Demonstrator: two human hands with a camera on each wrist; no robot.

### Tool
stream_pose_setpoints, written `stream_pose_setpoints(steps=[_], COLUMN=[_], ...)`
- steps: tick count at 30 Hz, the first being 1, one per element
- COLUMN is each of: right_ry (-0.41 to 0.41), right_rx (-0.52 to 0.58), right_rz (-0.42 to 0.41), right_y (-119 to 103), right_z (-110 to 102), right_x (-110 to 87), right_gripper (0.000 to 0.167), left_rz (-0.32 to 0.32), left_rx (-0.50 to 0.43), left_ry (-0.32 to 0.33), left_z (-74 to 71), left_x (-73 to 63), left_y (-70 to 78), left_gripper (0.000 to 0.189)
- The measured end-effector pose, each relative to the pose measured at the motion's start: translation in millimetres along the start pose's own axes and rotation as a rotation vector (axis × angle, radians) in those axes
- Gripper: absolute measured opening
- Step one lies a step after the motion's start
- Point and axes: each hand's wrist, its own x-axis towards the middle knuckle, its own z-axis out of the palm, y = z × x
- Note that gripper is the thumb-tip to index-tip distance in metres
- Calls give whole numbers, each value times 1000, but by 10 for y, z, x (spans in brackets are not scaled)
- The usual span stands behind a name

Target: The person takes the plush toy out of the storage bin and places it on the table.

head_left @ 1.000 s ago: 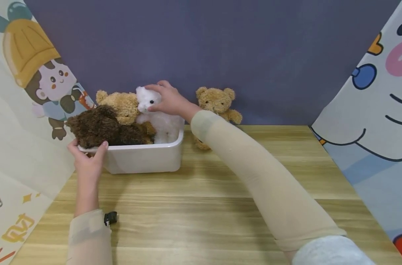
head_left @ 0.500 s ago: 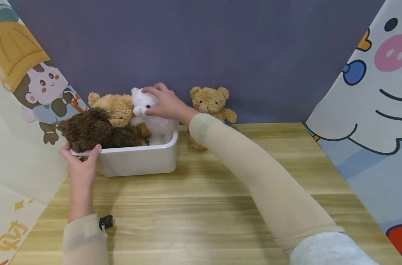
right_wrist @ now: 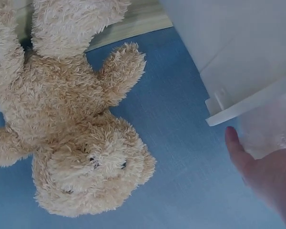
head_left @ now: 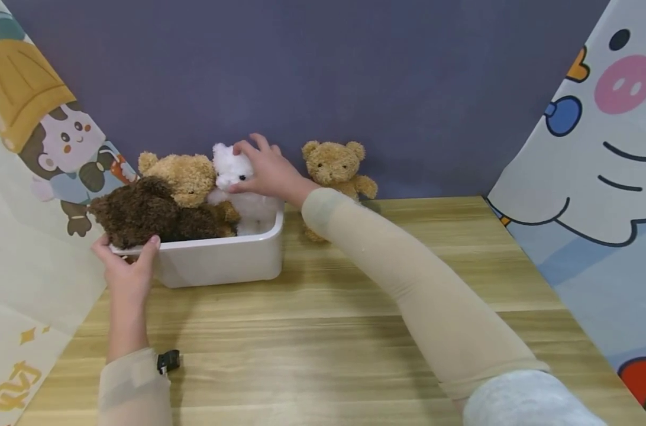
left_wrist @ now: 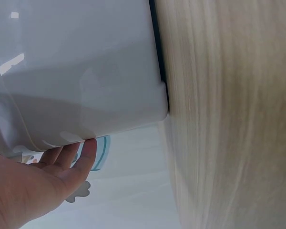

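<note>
Left hand (head_left: 127, 270) gripping white plastic bin (head_left: 222, 261), likely steadying it; right hand (head_left: 274, 173) clasping white plush animal (head_left: 227, 167), gentle squeezing probably sufficing.

Smooth, glossy plastic of a white tub (head_left: 219, 264) contrasts with the rough, shaggy plush of a tan bear (head_left: 333, 163).
A dark brown toy (head_left: 142, 212) shows coarse, curly pile, a white toy (head_left: 228, 165) fine fluff; the wood-grained table (head_left: 301, 337) has a faint sheen, the backdrop (head_left: 323, 71) matt woven cloth.
</note>
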Motion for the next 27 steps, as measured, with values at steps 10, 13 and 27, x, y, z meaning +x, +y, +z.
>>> stream_pose_setpoints(steps=[10, 13, 27], right_ry=[6, 32, 155], right_rx=[78, 87, 154], right_rz=[-50, -76, -195], right_y=[103, 148, 213], right_z=[52, 76, 149], right_x=[-17, -20, -61], right_gripper=[82, 87, 77], left_rz=[0, -2, -6], left_rx=[22, 24, 22], left_ry=[-7, -11, -6], left_z=[-11, -6, 1], left_x=[7, 8, -4], left_y=[-6, -7, -17], left_gripper=[90, 90, 87])
